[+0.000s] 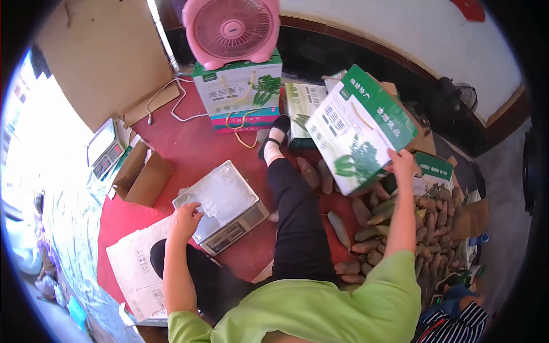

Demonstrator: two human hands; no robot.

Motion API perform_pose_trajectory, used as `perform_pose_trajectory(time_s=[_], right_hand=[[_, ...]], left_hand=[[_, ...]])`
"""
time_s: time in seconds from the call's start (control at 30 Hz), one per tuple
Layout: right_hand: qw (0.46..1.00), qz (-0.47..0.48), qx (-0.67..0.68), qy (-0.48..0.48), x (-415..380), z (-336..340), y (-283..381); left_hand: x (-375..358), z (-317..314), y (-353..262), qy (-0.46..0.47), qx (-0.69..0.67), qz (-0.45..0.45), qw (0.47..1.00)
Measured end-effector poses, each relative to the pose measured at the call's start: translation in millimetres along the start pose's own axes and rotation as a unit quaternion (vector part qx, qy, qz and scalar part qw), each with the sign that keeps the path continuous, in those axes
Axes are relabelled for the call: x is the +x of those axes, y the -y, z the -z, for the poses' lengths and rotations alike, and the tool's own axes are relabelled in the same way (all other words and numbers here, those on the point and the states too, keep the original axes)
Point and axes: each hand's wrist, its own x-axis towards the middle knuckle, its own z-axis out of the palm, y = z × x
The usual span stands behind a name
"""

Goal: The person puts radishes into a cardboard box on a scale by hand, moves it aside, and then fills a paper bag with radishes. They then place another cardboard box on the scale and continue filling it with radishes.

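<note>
Red floor [189, 137] w/ veg pile [436, 230]. R hand [402, 163] pinches green/white box [361, 132] by one edge, tilted near pile; b/c grip's one-sided, could slip. L hand [186, 222] loosely curled, empty, at scale [233, 194]; contact unclear.

Right hand [403, 163]: holds tilted carton [363, 128] | left hand [186, 220]: at scale [229, 191] | pink fan [232, 28]: atop box [237, 90]

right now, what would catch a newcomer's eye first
Probably the pink plastic box fan at the top, standing on a green-and-white cardboard carton. Next, the tilted cardboard box printed with green vegetables in the right hand, beside heaped brownish elongated roots. Then the silver-topped boxy scale on the red floor, by the left hand.
</note>
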Motion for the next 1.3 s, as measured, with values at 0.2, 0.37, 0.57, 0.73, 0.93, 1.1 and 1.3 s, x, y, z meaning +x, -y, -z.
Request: perform_pose_trajectory(time_s=[0.2, 0.37, 0.57, 0.73, 0.93, 1.1, 1.3], right_hand=[[0.878, 0.273, -0.392, -0.034, -41.6, 21.5, 101.4], [0.861, 0.334, -0.383, -0.002, -69.7, 4.3, 153.0], [0.896, 0.417, -0.139, 0.064, -97.7, -43.8, 197.1], [0.871, 0.468, -0.031, 0.146, -117.8, -119.4, 212.7], [0.816, 0.496, 0.017, 0.296, -146.9, -232.1, 182.8], [0.805, 0.448, -0.002, 0.388, -164.1, -300.5, 116.7], [0.822, 0.401, -0.043, 0.401, -148.4, -285.1, 86.9]], left_hand=[[-5.0, 8.0, -6.4, 0.031, -0.007, 0.015, 0.999], [-11.5, 11.6, -4.1, 0.031, -0.011, 0.029, 0.999], [-13.6, 11.1, 3.8, 0.032, -0.008, 0.035, 0.999], [-14.8, 11.1, 6.4, 0.029, -0.018, 0.026, 0.999], [-19.2, 9.9, 14.9, 0.033, -0.028, 0.044, 0.998], [-25.7, 8.7, 22.6, 0.034, -0.015, 0.025, 0.999], [-27.1, 9.6, 24.2, 0.067, -0.006, 0.006, 0.998]])
